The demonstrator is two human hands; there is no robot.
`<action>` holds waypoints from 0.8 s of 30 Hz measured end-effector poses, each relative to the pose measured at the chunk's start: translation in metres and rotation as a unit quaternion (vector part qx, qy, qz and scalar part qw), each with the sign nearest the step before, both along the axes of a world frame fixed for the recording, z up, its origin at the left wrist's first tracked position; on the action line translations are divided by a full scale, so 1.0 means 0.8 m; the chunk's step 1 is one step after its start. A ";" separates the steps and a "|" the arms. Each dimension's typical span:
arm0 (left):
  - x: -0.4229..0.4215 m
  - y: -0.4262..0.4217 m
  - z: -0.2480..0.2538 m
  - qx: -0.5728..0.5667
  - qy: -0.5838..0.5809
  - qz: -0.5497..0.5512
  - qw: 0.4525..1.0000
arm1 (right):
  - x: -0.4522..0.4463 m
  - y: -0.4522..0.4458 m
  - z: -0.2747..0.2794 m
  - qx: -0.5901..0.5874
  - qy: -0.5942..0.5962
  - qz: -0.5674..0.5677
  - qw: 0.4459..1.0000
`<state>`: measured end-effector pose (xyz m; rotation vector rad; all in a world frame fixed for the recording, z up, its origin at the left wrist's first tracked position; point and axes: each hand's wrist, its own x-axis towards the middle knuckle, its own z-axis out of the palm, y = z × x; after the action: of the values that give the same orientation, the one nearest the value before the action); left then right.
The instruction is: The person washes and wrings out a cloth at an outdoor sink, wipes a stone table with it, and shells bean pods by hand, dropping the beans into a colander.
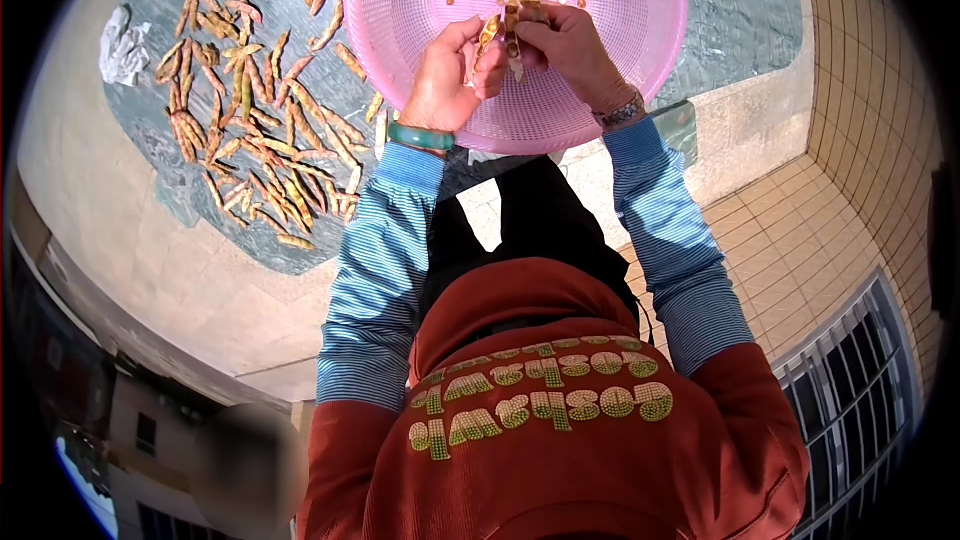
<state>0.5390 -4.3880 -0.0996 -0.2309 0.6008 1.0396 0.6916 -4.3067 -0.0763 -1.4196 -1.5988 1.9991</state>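
My left hand pinches one half of a split bean pod above a pink plastic basket. My right hand holds the pod's other opened part, its fingers closed near the top. Brown beans show inside the opened pod. A few loose beans lie on the basket's mesh floor, one bean left of my hands and another bean to the right. The fingertips of both hands are partly hidden by the pod and by each other.
Many speckled bean pods lie spread on the green tabletop to the left of the basket. A crumpled white tissue sits at the table's far left. A tiled wall and a barred window are on the right.
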 end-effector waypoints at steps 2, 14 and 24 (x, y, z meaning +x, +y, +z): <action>0.000 0.000 0.001 -0.019 0.005 -0.020 1.000 | 0.002 0.001 0.001 -0.053 0.024 0.012 0.998; 0.018 0.013 0.037 -0.037 0.272 0.015 0.961 | -0.002 -0.001 -0.007 -0.058 0.081 0.004 0.995; 0.024 0.015 0.037 -0.024 0.332 0.058 0.941 | -0.004 0.000 0.002 -0.105 0.055 0.024 0.993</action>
<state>0.5583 -4.3761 -0.0699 0.0554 1.2339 1.2194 0.6887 -4.3070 -0.0749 -1.3225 -1.4239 2.2890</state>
